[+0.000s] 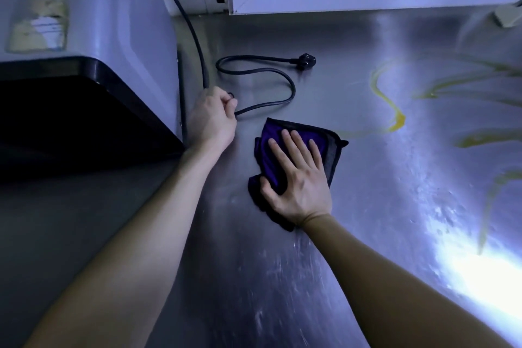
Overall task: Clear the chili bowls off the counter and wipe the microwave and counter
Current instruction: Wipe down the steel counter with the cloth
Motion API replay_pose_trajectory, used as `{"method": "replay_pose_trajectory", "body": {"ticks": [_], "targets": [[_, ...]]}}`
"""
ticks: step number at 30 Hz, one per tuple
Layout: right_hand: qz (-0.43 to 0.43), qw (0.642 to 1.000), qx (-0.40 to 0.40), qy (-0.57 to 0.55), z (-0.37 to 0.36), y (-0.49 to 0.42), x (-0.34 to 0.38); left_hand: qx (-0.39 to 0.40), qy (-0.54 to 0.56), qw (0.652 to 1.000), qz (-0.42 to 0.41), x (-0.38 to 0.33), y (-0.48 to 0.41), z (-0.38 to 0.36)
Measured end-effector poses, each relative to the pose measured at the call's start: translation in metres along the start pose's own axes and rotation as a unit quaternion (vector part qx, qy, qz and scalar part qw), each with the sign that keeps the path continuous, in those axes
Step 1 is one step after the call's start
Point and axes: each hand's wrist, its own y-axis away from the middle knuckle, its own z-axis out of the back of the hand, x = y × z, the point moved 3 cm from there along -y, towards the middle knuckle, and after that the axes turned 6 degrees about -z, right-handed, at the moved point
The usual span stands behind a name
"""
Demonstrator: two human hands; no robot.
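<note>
Though rumpled, cloth [272, 135] under right hand [299, 181]

Left hand [211, 117] grips cord [283, 75]; right hand [299, 178] flat, fingers straight.

White microwave [99, 22] left, counter [254, 277] yellow-smeared, perhaps oil

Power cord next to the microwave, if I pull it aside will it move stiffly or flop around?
The power cord lies in loose curves, so it is probably flexible but springy, keeping some loop. Its plug looks heavier and may trail or swing. The left hand grips it, and on the smooth counter it should slide easily.
</note>
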Motion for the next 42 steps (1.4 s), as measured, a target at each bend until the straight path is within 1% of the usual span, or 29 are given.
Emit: {"method": "replay_pose_trajectory", "body": {"ticks": [2, 4, 7, 10, 13, 16, 19, 21, 23, 25, 26, 31, 34, 36, 37, 39, 42], "targets": [[0.004, 1.000, 0.005, 0.002, 0.000, -0.002, 0.000, -0.024, 0.050, 0.997, -0.060, -0.008, 0.023, 0.011], [0.015, 1.000, 0.018, 0.007, -0.001, -0.012, -0.003, -0.022, 0.101, 0.990, -0.100, -0.015, 0.048, 0.025], [0.035, 0.998, 0.039, 0.023, -0.001, -0.031, -0.005, -0.019, 0.165, 0.979, -0.119, -0.016, 0.082, 0.055], [0.043, 0.995, 0.065, 0.055, -0.004, -0.039, -0.005, -0.049, 0.171, 0.974, -0.138, -0.015, 0.112, 0.094], [0.033, 0.991, 0.093, 0.088, -0.005, -0.032, -0.004, -0.120, 0.146, 0.971, -0.148, -0.017, 0.138, 0.143], [0.029, 0.988, 0.117, 0.099, -0.006, 0.001, 0.006, -0.240, 0.096, 0.952, -0.163, -0.022, 0.150, 0.199], [0.048, 0.979, 0.168, 0.107, -0.004, 0.047, 0.014, -0.364, -0.018, 0.915, -0.174, -0.028, 0.142, 0.245], [0.046, 0.972, 0.200, 0.113, -0.001, 0.060, 0.013, -0.393, -0.100, 0.899, -0.165, -0.025, 0.124, 0.263], [0.046, 0.968, 0.219, 0.112, 0.005, 0.062, 0.011, -0.355, -0.163, 0.909, -0.146, -0.016, 0.104, 0.267], [0.049, 0.967, 0.230, 0.102, 0.011, 0.060, 0.011, -0.302, -0.175, 0.927, -0.139, -0.006, 0.091, 0.261], [0.048, 0.966, 0.235, 0.098, 0.013, 0.060, 0.012, -0.291, -0.173, 0.931, -0.138, -0.002, 0.089, 0.258], [0.054, 0.962, 0.230, 0.140, 0.016, 0.057, 0.017, -0.316, -0.138, 0.928, -0.144, -0.003, 0.109, 0.244], [0.018, 0.965, 0.220, 0.143, 0.016, 0.048, 0.004, -0.352, -0.106, 0.921, -0.127, -0.011, 0.130, 0.228], [-0.011, 0.970, 0.195, 0.145, 0.018, 0.042, -0.010, -0.355, -0.091, 0.919, -0.147, -0.021, 0.141, 0.206], [-0.022, 0.972, 0.185, 0.146, 0.018, 0.038, -0.016, -0.326, -0.086, 0.925, -0.176, -0.026, 0.143, 0.189], [-0.036, 0.976, 0.166, 0.140, 0.017, 0.032, -0.022, -0.216, -0.072, 0.949, -0.219, -0.033, 0.138, 0.146], [-0.035, 0.982, 0.136, 0.129, 0.013, 0.031, -0.024, -0.051, -0.085, 0.976, -0.194, -0.040, 0.113, 0.083]]}}
